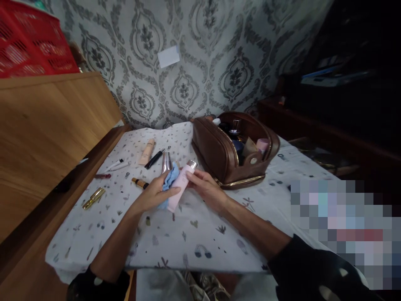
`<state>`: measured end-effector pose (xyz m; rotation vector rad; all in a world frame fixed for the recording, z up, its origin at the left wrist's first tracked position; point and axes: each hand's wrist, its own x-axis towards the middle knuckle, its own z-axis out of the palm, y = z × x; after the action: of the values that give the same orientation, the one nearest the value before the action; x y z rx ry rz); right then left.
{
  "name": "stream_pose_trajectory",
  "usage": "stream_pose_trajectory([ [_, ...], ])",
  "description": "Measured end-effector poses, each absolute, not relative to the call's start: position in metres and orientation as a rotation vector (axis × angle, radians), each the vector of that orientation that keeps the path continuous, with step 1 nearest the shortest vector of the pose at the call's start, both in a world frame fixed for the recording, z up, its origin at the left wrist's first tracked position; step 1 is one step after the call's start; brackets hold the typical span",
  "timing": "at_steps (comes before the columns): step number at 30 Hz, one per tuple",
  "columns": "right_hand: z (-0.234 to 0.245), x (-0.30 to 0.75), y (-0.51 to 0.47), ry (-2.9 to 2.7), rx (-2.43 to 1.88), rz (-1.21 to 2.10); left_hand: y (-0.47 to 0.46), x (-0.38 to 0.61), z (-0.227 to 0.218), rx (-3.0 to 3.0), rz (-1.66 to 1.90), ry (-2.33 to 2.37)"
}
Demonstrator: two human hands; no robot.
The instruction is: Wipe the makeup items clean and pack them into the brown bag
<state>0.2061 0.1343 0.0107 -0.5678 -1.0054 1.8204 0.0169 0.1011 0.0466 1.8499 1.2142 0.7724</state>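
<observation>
A pale pink tube [181, 184] with a silver cap is held over the patterned white cloth [188, 238]. My right hand [207, 188] grips it from the right side. My left hand [155, 193] holds a blue cloth [169, 180] pressed against the tube's left side. Behind the hands lie a silver tube [166, 162], a beige tube [147, 151], a black pen-like stick [154, 159] and a gold-and-black stick [139, 182]. An open brown leather toiletry bag [219, 156] with bottles inside stands just to the right.
A wooden board [46, 125] borders the cloth on the left, with a red crate [28, 42] above it. White sticks [114, 166], a red stick [102, 176] and a gold item [93, 197] lie at the left. Dark furniture [328, 125] stands at the right.
</observation>
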Motion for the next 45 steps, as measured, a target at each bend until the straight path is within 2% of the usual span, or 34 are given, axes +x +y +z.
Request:
stream_pose_trajectory([
  [7, 0.005, 0.203, 0.131, -0.939, -0.551, 1.893, 0.101, 0.028, 0.036, 1.895, 0.969, 1.459],
  [15, -0.001, 0.19, 0.121, -0.905, -0.559, 2.101, 0.104, 0.038, 0.029, 2.058, 1.366, 1.542],
  [21, -0.001, 0.186, 0.115, -0.664, -0.617, 2.299, 0.105, 0.034, 0.02, 2.211, 1.391, 1.616],
  [28, -0.001, 0.187, 0.123, -0.588, -0.577, 2.209, 0.099, 0.045, 0.02, 2.524, 1.434, 1.583],
  [32, -0.002, 0.193, 0.13, -0.548, -0.566, 2.157, 0.089, 0.057, 0.018, 2.829, 1.256, 1.354],
  [37, -0.002, 0.2, 0.131, -0.624, -0.566, 2.113, 0.083, 0.064, 0.016, 3.042, 1.201, 1.125],
  [45, 0.0, 0.192, 0.124, -0.526, -0.564, 2.195, 0.094, 0.053, 0.019, 2.883, 1.389, 1.436],
])
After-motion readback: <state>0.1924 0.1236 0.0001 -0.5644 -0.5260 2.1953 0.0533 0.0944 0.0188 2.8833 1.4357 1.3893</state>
